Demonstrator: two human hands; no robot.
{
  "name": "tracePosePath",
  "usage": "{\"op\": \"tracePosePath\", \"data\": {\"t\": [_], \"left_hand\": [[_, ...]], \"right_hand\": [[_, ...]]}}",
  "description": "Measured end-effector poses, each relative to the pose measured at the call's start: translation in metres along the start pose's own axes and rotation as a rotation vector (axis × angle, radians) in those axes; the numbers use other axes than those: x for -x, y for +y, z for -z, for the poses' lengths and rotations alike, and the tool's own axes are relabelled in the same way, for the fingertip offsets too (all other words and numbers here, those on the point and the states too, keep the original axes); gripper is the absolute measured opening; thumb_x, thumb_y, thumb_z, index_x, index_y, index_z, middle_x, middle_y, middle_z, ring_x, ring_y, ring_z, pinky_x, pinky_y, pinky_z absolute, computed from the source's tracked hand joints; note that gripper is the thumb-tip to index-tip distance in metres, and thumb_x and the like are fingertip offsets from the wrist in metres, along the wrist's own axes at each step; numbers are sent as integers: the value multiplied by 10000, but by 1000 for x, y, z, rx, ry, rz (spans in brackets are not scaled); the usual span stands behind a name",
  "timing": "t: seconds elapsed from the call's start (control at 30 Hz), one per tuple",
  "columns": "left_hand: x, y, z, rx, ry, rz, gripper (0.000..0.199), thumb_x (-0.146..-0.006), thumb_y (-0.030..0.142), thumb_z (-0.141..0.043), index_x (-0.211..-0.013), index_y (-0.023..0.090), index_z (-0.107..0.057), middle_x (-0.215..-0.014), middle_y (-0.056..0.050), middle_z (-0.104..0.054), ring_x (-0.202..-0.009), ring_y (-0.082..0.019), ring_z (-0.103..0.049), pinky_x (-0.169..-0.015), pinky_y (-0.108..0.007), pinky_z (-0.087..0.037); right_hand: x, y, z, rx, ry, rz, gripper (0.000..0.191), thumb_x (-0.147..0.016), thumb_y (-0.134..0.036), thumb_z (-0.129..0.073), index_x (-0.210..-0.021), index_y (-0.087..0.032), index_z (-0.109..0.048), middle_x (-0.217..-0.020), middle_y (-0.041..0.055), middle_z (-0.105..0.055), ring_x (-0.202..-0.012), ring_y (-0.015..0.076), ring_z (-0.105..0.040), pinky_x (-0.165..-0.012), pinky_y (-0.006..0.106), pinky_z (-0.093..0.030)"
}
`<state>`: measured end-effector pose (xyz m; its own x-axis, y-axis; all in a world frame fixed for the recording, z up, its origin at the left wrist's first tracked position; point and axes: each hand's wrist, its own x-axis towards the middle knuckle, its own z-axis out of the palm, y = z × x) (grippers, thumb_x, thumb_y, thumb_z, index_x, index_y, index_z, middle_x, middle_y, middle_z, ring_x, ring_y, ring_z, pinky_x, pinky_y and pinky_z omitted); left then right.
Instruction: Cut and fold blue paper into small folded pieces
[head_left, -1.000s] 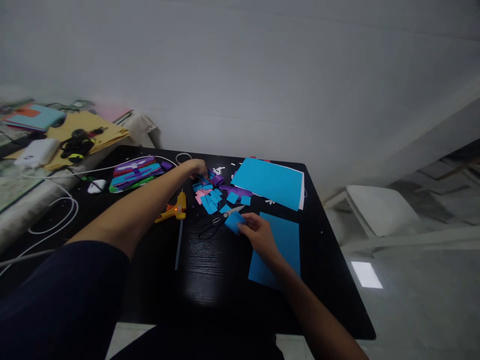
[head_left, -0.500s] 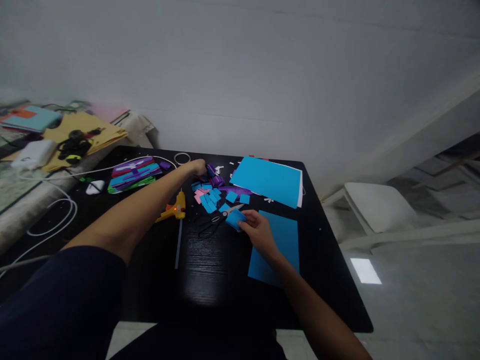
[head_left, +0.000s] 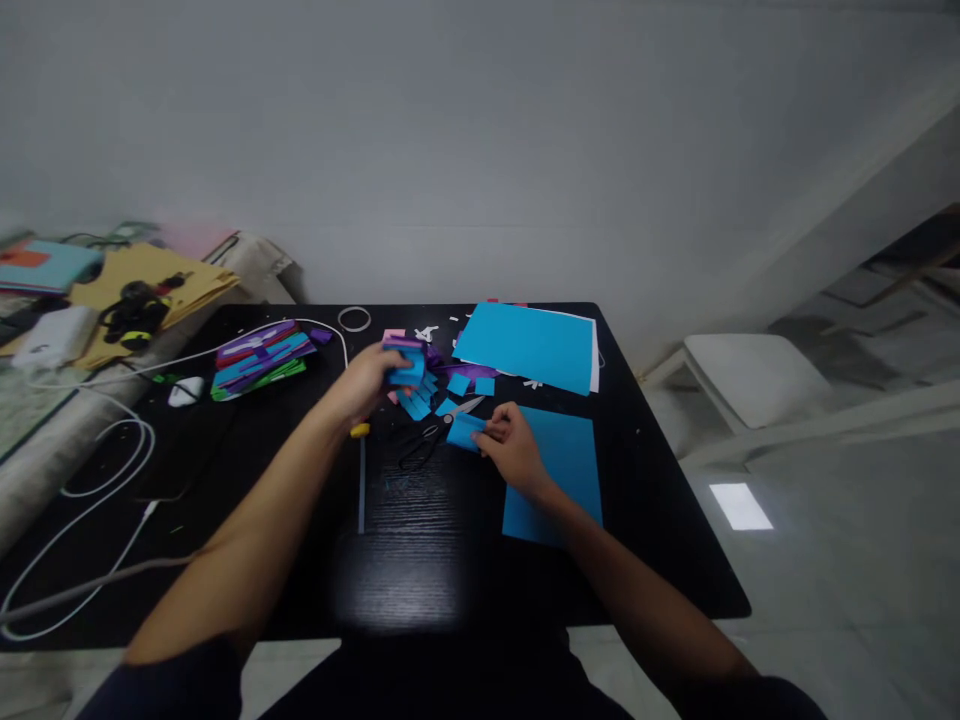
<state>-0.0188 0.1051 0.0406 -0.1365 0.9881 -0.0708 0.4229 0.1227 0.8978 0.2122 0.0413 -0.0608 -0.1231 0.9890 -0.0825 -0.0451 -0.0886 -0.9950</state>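
Note:
My left hand is closed on a small blue and purple paper piece, held above the pile of paper scraps. My right hand pinches a small blue paper piece between thumb and fingers. Just beyond that piece lie scissors with black handles, blades parted. Small blue paper squares are scattered behind the scissors, with more blue strips beneath my left hand. A blue sheet lies partly under my right hand and wrist. Only the yellow tip of a glue gun shows past my left forearm.
Larger blue sheets over white paper rest at the back right. A bundle of coloured paper strips sits at the back left, near a white cable. A white stool stands right of the black table.
My left hand has drawn back from the scrap pile toward me, lifting the blue and purple paper piece. My right hand still holds its blue piece near the scissors. The view has shifted slightly.

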Motion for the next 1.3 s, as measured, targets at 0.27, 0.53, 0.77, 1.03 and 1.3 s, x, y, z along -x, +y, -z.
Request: {"op": "tracePosePath", "data": {"t": [0.27,0.53,0.77,1.03,1.3], "left_hand": [[62,-30,-27,277,-193,74,127,-673,340,-647,-709,220,-629,-671,-14,-624,-572,-170,-575,-544,-305,-494],[65,-42,-34,283,-243,62,281,-661,301,-766,-930,219,-756,-923,-24,-757,-912,-231,-691,-848,-325,-528],[62,-43,-35,333,-322,71,341,-552,208,-822,-856,194,-667,-749,29,-713,-712,-168,-652,-726,-271,-507],[63,-51,-36,338,-244,51,350,-604,263,-867,-918,176,-740,-883,-16,-773,-877,-213,-700,-884,-327,-535],[68,-44,-35,347,-292,78,376,-635,329,-906,-955,174,-786,-942,-49,-819,-942,-258,-736,-950,-373,-553]], "right_hand": [[4,-4,-3,58,11,101,378,-746,-331,-739,-737,-265,-367,-674,-68,-491,-581,135,-485,-576,281,-458],[8,-6,-6,86,-12,126,271,-799,-338,-736,-720,-252,-492,-630,-54,-525,-591,161,-549,-603,304,-453],[11,0,-11,98,-14,192,91,-828,-275,-699,-808,-226,-624,-772,1,-684,-737,191,-692,-703,315,-534],[10,-6,-10,-147,-74,136,270,-799,-366,-835,-867,-242,-605,-735,-31,-704,-683,179,-717,-715,331,-604],[8,-8,-8,-227,-119,64,344,-731,-405,-924,-909,-224,-692,-880,17,-809,-849,224,-793,-926,439,-626]]}}
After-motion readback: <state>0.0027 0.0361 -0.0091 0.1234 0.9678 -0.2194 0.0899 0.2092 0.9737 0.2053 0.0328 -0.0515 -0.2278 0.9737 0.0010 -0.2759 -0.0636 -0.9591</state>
